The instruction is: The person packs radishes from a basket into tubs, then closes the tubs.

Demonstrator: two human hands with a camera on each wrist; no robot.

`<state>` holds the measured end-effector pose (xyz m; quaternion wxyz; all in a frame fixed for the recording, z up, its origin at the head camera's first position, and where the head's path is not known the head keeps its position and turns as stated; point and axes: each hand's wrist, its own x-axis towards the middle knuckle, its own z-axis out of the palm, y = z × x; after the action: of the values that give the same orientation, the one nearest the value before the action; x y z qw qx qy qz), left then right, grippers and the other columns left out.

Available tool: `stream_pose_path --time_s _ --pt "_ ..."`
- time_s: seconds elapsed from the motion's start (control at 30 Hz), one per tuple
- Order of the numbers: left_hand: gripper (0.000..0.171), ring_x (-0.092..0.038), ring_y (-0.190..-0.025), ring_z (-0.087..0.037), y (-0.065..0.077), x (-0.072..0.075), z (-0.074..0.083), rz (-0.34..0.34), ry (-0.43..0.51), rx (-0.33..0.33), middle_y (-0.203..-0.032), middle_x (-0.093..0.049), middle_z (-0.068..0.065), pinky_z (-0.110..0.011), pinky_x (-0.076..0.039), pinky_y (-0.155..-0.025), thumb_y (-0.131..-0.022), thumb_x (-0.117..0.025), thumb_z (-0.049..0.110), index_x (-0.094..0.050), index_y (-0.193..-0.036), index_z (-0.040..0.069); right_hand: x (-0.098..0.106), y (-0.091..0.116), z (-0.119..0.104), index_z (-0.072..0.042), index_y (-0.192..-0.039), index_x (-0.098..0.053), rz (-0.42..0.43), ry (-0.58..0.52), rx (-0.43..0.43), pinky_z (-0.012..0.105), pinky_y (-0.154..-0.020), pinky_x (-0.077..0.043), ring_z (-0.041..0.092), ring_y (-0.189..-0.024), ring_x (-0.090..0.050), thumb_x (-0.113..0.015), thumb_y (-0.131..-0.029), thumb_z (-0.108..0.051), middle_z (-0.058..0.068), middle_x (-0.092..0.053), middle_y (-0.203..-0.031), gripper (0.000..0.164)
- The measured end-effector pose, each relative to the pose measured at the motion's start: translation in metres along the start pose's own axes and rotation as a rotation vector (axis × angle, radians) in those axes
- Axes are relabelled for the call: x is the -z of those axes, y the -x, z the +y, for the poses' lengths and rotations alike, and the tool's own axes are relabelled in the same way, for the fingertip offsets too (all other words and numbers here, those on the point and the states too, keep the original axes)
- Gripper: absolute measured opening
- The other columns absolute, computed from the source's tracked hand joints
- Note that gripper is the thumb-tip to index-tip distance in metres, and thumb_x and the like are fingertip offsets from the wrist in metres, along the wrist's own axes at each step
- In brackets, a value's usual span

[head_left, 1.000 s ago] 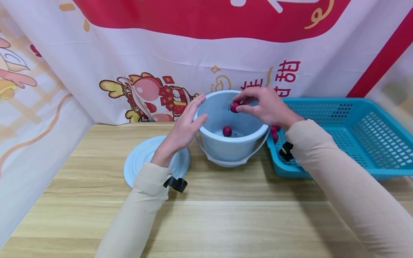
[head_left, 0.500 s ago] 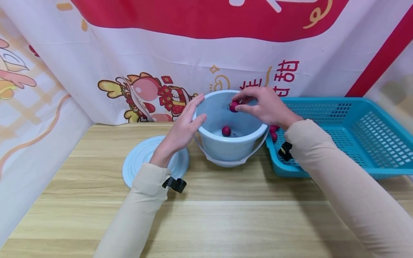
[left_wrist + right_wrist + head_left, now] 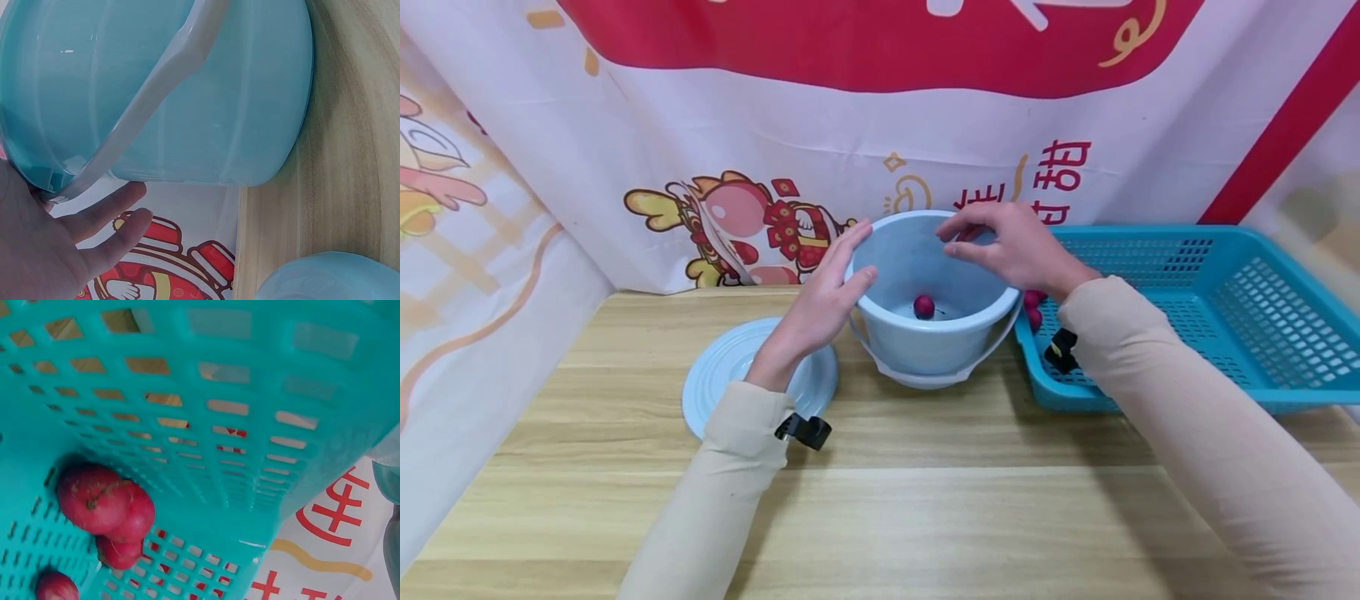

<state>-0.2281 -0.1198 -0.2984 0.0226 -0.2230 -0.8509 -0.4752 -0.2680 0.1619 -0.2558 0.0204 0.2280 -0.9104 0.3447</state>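
My left hand rests against the left side of the light-blue bucket, with fairly straight fingers and the thumb at its rim. In the left wrist view, two fingertips extend past the bucket's side, near its pale handle. A red radish lies on the bucket's floor. Over the right part of the opening hovers my right hand, thumb and fingers parted with bucket wall showing between them. Several radishes lie in a corner of the teal basket, right of the bucket.
A round light-blue lid lies on the wooden table left of the bucket, partly under my left forearm. Behind everything hangs a printed white and red cloth. The basket's near-left wall stands beside the bucket.
The radish pinched in my right hand has been let go and no longer shows between the fingers. Both hands stay in nearly the same place; the whole view has shifted slightly.
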Motion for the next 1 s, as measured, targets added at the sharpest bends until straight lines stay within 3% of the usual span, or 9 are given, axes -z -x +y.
stream_pose_path --time_s 0.17,0.43,0.6,0.77,0.87,1.0 --pt "0.067 -0.016 -0.167 -0.022 0.001 0.0 -0.001 -0.001 0.004 -0.001 -0.18 -0.015 0.004 -0.061 -0.026 -0.132 -0.109 -0.046 0.034 -0.024 -0.17 0.018 0.003 0.002 -0.001 -0.019 -0.132 -0.074 0.008 -0.042 -0.025 0.046 -0.101 -0.059 0.023 -0.113 -0.067 -0.081 -0.095 -0.025 0.005 -0.074 -0.129 0.038" --pt "0.066 -0.016 -0.167 -0.022 0.001 0.002 0.0 0.005 0.003 -0.001 -0.18 -0.015 0.005 -0.061 -0.026 -0.132 -0.109 -0.046 0.033 -0.024 -0.17 0.019 0.025 0.015 0.012 -0.02 -0.131 -0.076 0.082 -0.209 -0.051 0.02 -0.087 -0.062 0.019 -0.112 -0.071 -0.081 -0.094 -0.036 0.003 -0.075 -0.128 0.04" --pt "0.067 -0.016 -0.166 -0.021 0.001 0.002 -0.001 0.005 0.0 0.005 -0.179 -0.015 0.007 -0.062 -0.027 -0.131 -0.109 -0.046 0.035 -0.024 -0.17 0.02 0.045 0.027 0.034 -0.019 -0.134 -0.074 0.119 -0.207 -0.088 0.018 -0.085 -0.061 0.015 -0.115 -0.067 -0.079 -0.095 -0.041 -0.003 -0.074 -0.127 0.046" --pt "0.066 -0.016 -0.167 -0.021 0.0 0.002 -0.001 0.005 -0.002 0.004 -0.18 -0.015 0.006 -0.062 -0.026 -0.131 -0.109 -0.046 0.034 -0.024 -0.17 0.02 0.059 0.035 0.06 -0.02 -0.138 -0.072 0.083 -0.115 -0.164 0.017 -0.082 -0.06 0.015 -0.118 -0.063 -0.08 -0.094 -0.042 -0.001 -0.073 -0.131 0.049" --pt "0.066 -0.016 -0.167 -0.021 0.0 0.001 0.0 0.001 0.0 0.005 -0.18 -0.015 0.006 -0.062 -0.026 -0.132 -0.11 -0.046 0.033 -0.024 -0.17 0.02 0.065 0.039 0.076 -0.021 -0.141 -0.07 0.018 -0.05 -0.23 0.021 -0.085 -0.06 0.02 -0.124 -0.062 -0.08 -0.094 -0.04 0.004 -0.071 -0.138 0.052" --pt "0.066 -0.016 -0.167 -0.021 0.001 0.0 0.001 -0.001 -0.003 0.011 -0.18 -0.015 0.006 -0.062 -0.026 -0.131 -0.11 -0.046 0.034 -0.024 -0.17 0.021 0.072 0.045 0.096 -0.018 -0.145 -0.066 -0.089 -0.005 -0.305 0.045 -0.101 -0.061 0.031 -0.132 -0.061 -0.078 -0.097 -0.033 0.012 -0.068 -0.145 0.052"
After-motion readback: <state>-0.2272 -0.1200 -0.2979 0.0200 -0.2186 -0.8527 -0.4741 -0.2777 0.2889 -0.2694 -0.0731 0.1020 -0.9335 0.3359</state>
